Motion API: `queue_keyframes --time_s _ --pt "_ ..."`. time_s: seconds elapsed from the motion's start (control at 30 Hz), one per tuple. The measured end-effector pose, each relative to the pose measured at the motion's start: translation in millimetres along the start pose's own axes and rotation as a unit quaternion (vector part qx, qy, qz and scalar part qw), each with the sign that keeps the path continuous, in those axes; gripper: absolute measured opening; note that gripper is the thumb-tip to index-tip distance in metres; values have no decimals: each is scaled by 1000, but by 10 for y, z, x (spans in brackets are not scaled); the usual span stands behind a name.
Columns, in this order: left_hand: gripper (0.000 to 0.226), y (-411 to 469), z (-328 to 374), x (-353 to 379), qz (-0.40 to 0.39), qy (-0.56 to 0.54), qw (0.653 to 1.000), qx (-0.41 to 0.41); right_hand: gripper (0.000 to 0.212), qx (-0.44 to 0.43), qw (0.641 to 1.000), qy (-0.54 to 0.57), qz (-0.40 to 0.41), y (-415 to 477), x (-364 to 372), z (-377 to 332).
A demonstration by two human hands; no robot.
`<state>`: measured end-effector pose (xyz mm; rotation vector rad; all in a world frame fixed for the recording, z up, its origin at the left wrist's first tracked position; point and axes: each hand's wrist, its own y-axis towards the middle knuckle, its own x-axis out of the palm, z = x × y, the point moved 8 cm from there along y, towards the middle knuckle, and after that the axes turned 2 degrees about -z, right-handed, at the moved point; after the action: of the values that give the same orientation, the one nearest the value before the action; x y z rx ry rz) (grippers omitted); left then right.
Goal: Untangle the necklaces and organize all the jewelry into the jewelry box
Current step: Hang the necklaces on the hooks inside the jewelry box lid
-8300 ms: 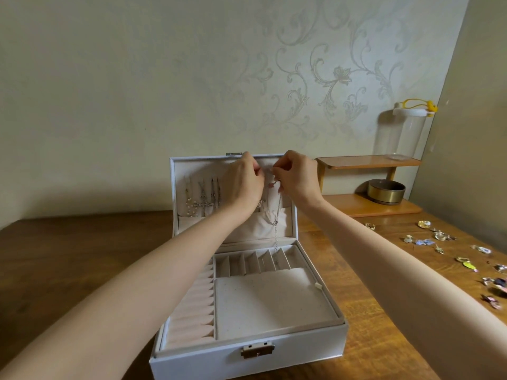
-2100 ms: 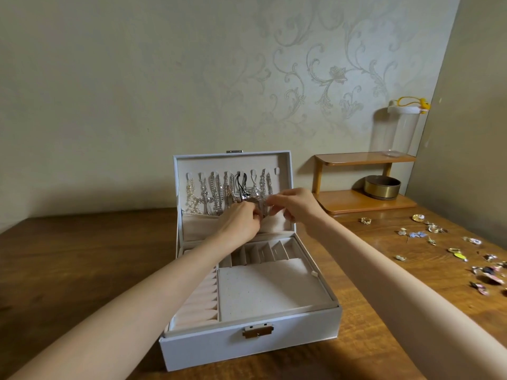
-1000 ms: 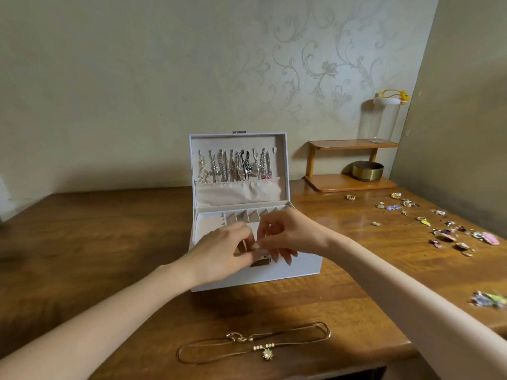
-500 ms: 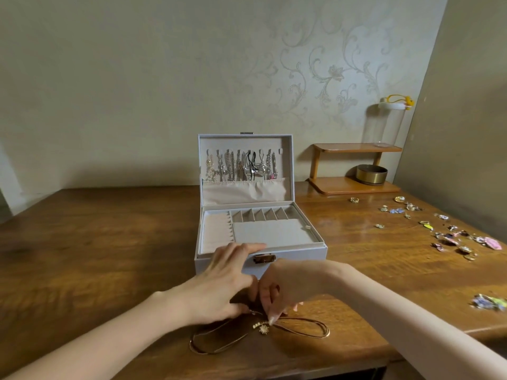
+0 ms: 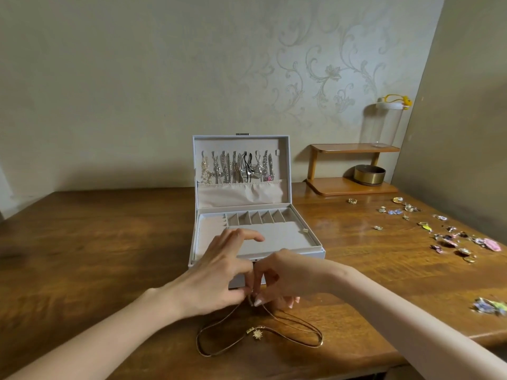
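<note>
Gold cord forms the necklace (image 5: pixel 257 333) lying on the bench (image 5: pixel 96 256) near its front edge, just in front of the box (image 5: pixel 279 238). Its loops spread flat on the wood, with a small sun-shaped pendant and a few beads at the middle. Both ends of the cord rise to the two hands, which meet above it, close to the box's front wall. The left grip (image 5: pixel 219 275) pinches the cord between thumb and a curled finger, while its forefinger sticks out straight over the tray. The right grip (image 5: pixel 279 275) is curled too, its fingertips pinching the same cord right beside the left ones; the exact spot of contact is partly hidden by the fingers. The box is white, stands open at the middle of the bench, and its lid is upright. Inside the lid a row of chains (image 5: pixel 238 168) hangs from hooks, their lower ends tucked into a gathered pocket (image 5: pixel 241 194). The tray below shows a row of narrow slots at the back, ring rolls at the left and a flat pale panel. To the right, well apart from the box, small trinkets (image 5: pixel 439 231) lie scattered on the wood. Behind them a wooden shelf (image 5: pixel 354 165) carries a brass-coloured bowl (image 5: pixel 369 174) below and a clear jar (image 5: pixel 388 124) with a yellow-looped lid on top.
</note>
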<state>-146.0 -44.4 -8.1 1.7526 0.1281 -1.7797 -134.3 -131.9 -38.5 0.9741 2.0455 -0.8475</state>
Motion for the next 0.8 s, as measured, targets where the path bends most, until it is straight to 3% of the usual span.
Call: queue_keyframes --time_s 0.17,0.23,0.4,0.67,0.8 --pt "9 152 -92 -145 12 -50 999 -17 4 -45 997 33 47 -68 -240 -28" --pt "9 227 -173 -203 17 -131 990 -55 5 -64 995 50 66 -96 -404 -69" --pt "28 404 -370 -208 -16 -387 905 -175 7 -100 981 76 145 -78 -837 -79" --pt "8 718 -734 -378 50 -421 878 -223 14 -103 927 322 162 211 -1185 203" --pt "4 892 -851 -379 68 -473 839 -260 15 -71 898 404 163 362 -1294 339"
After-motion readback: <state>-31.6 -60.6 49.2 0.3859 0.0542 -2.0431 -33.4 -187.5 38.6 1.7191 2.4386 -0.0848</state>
